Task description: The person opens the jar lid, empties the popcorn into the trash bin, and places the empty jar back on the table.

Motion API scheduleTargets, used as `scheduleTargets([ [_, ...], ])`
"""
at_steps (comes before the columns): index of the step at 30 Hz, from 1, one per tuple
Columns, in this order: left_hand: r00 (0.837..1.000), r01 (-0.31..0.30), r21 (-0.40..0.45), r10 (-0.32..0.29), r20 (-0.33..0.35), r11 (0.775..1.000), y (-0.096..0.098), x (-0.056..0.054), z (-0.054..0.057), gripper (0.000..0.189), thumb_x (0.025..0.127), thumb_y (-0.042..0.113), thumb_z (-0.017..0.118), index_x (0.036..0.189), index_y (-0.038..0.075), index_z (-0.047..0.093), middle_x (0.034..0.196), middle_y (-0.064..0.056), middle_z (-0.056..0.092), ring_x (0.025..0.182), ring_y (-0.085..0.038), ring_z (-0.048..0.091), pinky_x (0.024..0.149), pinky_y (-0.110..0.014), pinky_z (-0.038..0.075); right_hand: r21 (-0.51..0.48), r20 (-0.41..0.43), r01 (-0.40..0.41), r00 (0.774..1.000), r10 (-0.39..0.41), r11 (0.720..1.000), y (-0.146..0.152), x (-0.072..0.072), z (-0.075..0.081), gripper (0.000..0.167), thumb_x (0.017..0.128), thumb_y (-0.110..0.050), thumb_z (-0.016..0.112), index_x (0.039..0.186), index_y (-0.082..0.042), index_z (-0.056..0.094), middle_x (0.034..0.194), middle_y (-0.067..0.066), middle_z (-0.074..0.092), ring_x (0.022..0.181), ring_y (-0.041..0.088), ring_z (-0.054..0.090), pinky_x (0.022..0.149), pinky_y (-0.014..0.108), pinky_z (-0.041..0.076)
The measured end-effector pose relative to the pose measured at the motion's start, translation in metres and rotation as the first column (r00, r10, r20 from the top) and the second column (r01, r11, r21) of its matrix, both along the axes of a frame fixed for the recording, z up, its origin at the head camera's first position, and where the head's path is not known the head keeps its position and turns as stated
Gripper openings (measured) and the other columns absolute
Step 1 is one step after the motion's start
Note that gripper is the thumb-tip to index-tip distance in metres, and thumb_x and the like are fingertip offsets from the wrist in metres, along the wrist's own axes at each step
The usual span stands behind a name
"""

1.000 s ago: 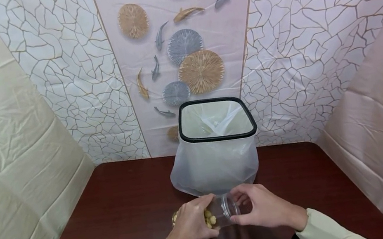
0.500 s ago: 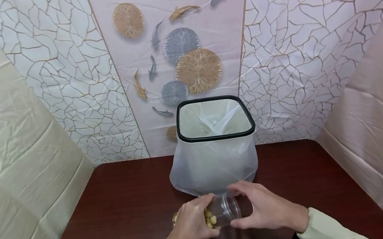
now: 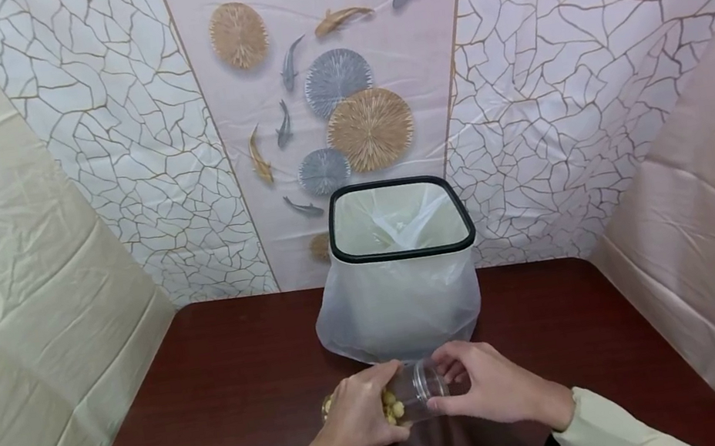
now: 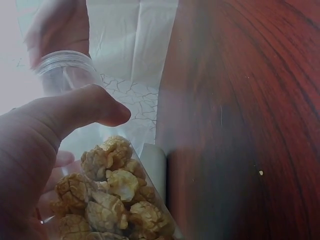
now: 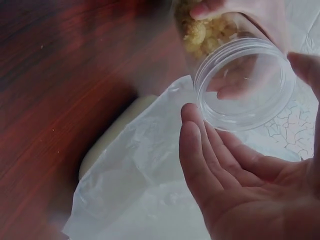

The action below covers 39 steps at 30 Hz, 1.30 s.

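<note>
A clear plastic jar [image 3: 408, 400] lies on its side close over the table, with caramel popcorn [image 4: 120, 187] gathered toward its left end. My left hand [image 3: 358, 415] grips the jar round its body from above, thumb toward the lid end. My right hand [image 3: 496, 386] is at the clear lid [image 5: 246, 86] on the jar's right end. Its thumb and fingertips sit at opposite sides of the lid's rim. In the right wrist view the fingers [image 5: 200, 150] curve under the rim, and the palm stays apart from the lid.
A white bin [image 3: 412, 300] with a black rim and a translucent bag liner stands just behind the jar. The dark red-brown table [image 3: 238, 398] extends to both sides. Small crumbs [image 4: 261, 172] lie on it. Patterned and plain cloth walls enclose the back and sides.
My right hand's fingers spread off the lid half a second ago, and now they curl in round its rim again. The left hand and the jar have hardly moved.
</note>
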<state>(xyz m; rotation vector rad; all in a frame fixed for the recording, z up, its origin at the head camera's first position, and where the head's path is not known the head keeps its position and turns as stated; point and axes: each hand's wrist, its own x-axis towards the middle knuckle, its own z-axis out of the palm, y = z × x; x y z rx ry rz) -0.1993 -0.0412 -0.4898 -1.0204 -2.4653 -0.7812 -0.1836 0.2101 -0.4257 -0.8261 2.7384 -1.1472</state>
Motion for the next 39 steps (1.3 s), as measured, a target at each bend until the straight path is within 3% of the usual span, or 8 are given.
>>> scheduleTargets([
  [4, 1.000, -0.007, -0.003, 0.007, 0.006, 1.000, -0.001, 0.001, 0.000, 0.073, 0.060, 0.030, 0.098, 0.125, 0.013, 0.069, 0.115, 0.002, 0.077, 0.095, -0.008, 0.071, 0.078, -0.026, 0.060, 0.010, -0.101, -0.050, 0.994, 0.051, 0.999, 0.001, 0.001, 0.001, 0.058, 0.081, -0.035, 0.090, 0.123, -0.003, 0.066, 0.112, 0.006, 0.073, 0.098, 0.017, 0.074, 0.086, 0.033, 0.063],
  [9, 1.000, -0.013, 0.002, 0.013, 0.013, 1.000, -0.001, 0.001, 0.000, 0.073, 0.060, 0.031, 0.098, 0.125, 0.014, 0.069, 0.115, 0.003, 0.077, 0.094, -0.006, 0.070, 0.077, -0.025, 0.059, 0.024, -0.231, -0.101, 0.967, 0.103, 0.995, 0.002, 0.003, 0.003, 0.064, 0.075, -0.023, 0.094, 0.127, -0.004, 0.063, 0.115, 0.004, 0.071, 0.103, 0.018, 0.072, 0.090, 0.036, 0.062],
  [15, 1.000, -0.018, 0.013, 0.018, 0.010, 1.000, -0.003, 0.002, 0.002, 0.073, 0.059, 0.031, 0.098, 0.123, 0.016, 0.069, 0.112, 0.007, 0.076, 0.092, -0.005, 0.070, 0.076, -0.023, 0.058, 0.065, -0.296, -0.117, 0.946, 0.131, 0.991, 0.000, 0.006, 0.010, 0.070, 0.069, -0.012, 0.095, 0.130, -0.005, 0.062, 0.120, 0.003, 0.069, 0.106, 0.018, 0.070, 0.092, 0.032, 0.061],
  [26, 0.999, -0.043, 0.036, 0.044, -0.028, 0.998, -0.012, 0.003, 0.005, 0.072, 0.057, 0.031, 0.096, 0.123, 0.017, 0.069, 0.112, 0.006, 0.078, 0.094, -0.007, 0.073, 0.078, -0.028, 0.060, 0.124, -0.445, -0.070, 0.888, 0.119, 0.990, 0.001, 0.010, 0.022, 0.077, 0.061, -0.016, 0.099, 0.129, -0.009, 0.063, 0.119, -0.005, 0.066, 0.105, 0.010, 0.068, 0.090, 0.031, 0.061],
  [33, 0.997, -0.067, 0.041, 0.065, 0.035, 0.997, -0.024, 0.003, 0.006, 0.075, 0.060, 0.030, 0.097, 0.128, 0.014, 0.069, 0.119, 0.000, 0.078, 0.101, -0.014, 0.076, 0.080, -0.033, 0.062, 0.149, -0.471, 0.001, 0.879, 0.071, 0.989, 0.012, 0.007, 0.030, 0.079, 0.061, -0.024, 0.100, 0.130, -0.010, 0.064, 0.121, -0.009, 0.064, 0.107, 0.003, 0.064, 0.092, 0.031, 0.060],
  [39, 0.993, -0.095, 0.037, 0.092, 0.078, 0.995, -0.037, 0.006, 0.005, 0.079, 0.062, 0.029, 0.098, 0.133, 0.013, 0.068, 0.121, -0.001, 0.078, 0.102, -0.016, 0.076, 0.081, -0.034, 0.062, 0.170, -0.482, 0.067, 0.876, 0.024, 0.983, 0.023, 0.005, 0.030, 0.077, 0.060, -0.025, 0.099, 0.126, -0.009, 0.064, 0.116, -0.008, 0.063, 0.100, 0.006, 0.065, 0.086, 0.030, 0.061],
])
